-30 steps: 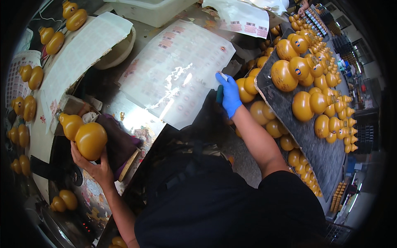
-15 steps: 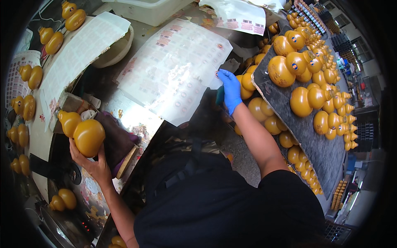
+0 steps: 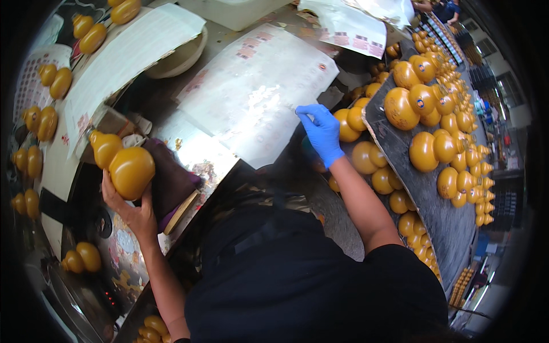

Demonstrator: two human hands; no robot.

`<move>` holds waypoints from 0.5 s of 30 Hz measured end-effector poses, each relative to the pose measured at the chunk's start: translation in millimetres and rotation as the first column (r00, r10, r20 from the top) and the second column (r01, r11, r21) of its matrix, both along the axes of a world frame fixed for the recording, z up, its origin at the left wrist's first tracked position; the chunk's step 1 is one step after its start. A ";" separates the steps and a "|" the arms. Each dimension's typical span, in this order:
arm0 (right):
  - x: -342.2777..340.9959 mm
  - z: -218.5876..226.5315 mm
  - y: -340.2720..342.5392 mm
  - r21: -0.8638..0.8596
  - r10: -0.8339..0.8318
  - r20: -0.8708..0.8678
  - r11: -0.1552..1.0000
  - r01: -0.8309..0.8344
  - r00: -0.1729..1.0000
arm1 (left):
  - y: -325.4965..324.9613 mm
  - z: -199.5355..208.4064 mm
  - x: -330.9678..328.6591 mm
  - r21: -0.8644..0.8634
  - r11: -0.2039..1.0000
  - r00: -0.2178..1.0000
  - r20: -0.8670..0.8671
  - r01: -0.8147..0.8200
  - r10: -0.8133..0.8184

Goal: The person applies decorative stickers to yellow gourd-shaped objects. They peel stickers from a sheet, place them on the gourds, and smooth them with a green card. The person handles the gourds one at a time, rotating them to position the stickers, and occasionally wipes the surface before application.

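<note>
A glossy yellow-brown gourd-shaped bottle [image 3: 131, 171] rests in my bare left hand [image 3: 132, 216], whose fingers and thumb cup its wide lower bulb from below. Its narrow neck points to the upper left, above the cluttered bench. My right hand [image 3: 322, 134], in a blue glove, is pinched closed over the right edge of a translucent sticker sheet [image 3: 240, 86] with faint round prints. Whatever lies between those fingertips is too small to make out. Beneath the bottle, a dark purple cloth [image 3: 170, 177] lies beside a wooden-edged piece [image 3: 183, 212].
On my right, a dark board [image 3: 400, 154] bears many similar gourds [image 3: 426, 151], with more below it. Gourds [image 3: 60, 83] also line the left edge. Another label sheet [image 3: 131, 63] partly covers a round basin [image 3: 183, 57]. A pale tub [image 3: 240, 11] stands at the back.
My gloved hand has drawn its fingers into a pinch; the small round sticker seen at its fingertip is no longer distinct. The whole view has shifted slightly. The left hand keeps its hold.
</note>
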State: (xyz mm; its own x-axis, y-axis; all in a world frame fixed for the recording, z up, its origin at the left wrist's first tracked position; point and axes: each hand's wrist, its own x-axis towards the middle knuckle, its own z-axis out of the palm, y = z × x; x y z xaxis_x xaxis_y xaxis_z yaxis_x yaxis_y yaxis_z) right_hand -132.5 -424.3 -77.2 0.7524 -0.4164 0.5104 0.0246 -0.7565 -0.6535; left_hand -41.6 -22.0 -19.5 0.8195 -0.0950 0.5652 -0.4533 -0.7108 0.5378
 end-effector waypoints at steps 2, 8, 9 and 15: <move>9.5 32.1 30.6 0.671 0.081 -0.107 0.742 0.011 0.991 | 1.0 0.4 -0.1 -0.011 1.000 1.000 -0.005 -0.012 0.012; 61.6 102.1 87.1 0.919 0.572 -0.097 0.365 -0.146 0.815 | 12.2 -1.4 0.1 -0.068 0.997 0.997 -0.072 -0.022 0.017; 73.0 109.6 99.6 0.913 0.628 -0.075 0.355 -0.199 0.774 | 15.9 -0.6 0.0 -0.094 0.996 0.998 -0.068 0.002 -0.008; 135.5 152.3 166.7 0.750 0.865 -0.147 0.413 -0.517 0.479 | 16.9 4.4 0.3 -0.202 0.979 0.979 -0.199 -0.008 -0.033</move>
State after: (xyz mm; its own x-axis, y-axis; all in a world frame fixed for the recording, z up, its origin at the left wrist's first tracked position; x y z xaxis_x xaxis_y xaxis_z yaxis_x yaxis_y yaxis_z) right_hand 3.1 -257.6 75.1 0.9378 0.3345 -0.0934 -0.0611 -0.1058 -0.9925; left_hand -41.4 -5.0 -15.1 0.9175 -0.0070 0.3978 -0.3294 -0.5741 0.7496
